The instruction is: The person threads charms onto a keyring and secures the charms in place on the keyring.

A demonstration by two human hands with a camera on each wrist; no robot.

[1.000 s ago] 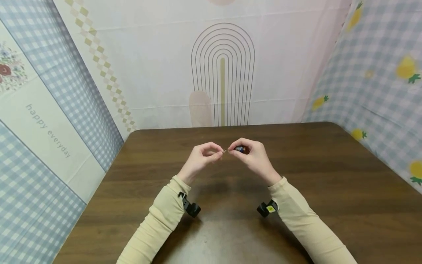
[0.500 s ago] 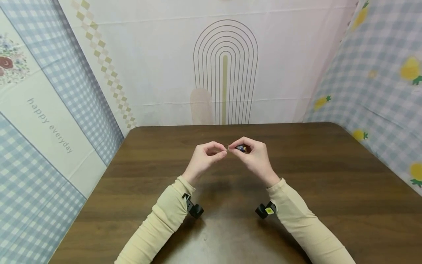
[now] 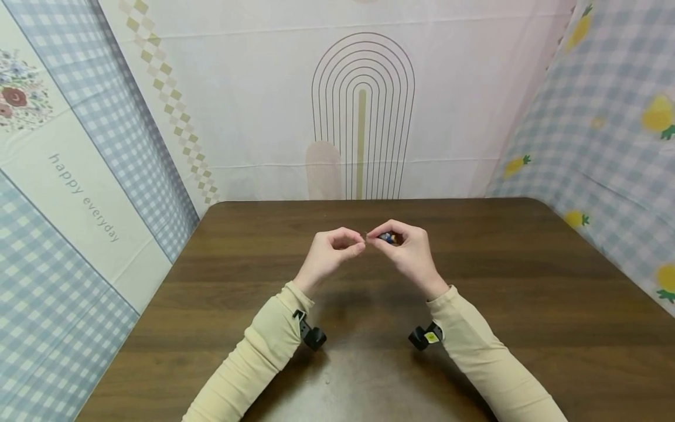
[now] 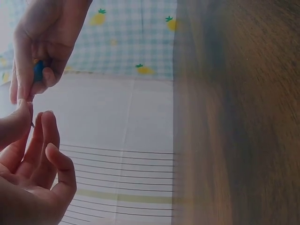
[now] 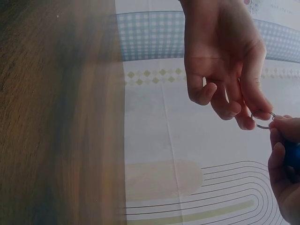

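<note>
From the head view, see the left hand [image 3: 329,253] and the right hand [image 3: 407,249] facing each other above the table [image 3: 348,328], with thumb and forefinger of each drawn together and tips close to the opposite tips. Find a small blue trinket [image 3: 388,238] inside the right grip, just behind its fingertips. Cannot make out clearly what lies between the tips; too small here.

From the left wrist view, see only a dark sliver at the left pinch, with the other left fingers loosely bent beside it. Find the trinket beyond, tucked under the right hand's curled fingers.

From the right wrist view, make out a thin metal ring [image 5: 262,127] between the two grips, pinched at one side by right thumb and forefinger, at the other by left fingertips. Cannot tell whether joined to the trinket.

Expect a light, stiff, probably slippery ring, unlikely to break; best take hold by the rim, with fingertips opposite each other.
</note>
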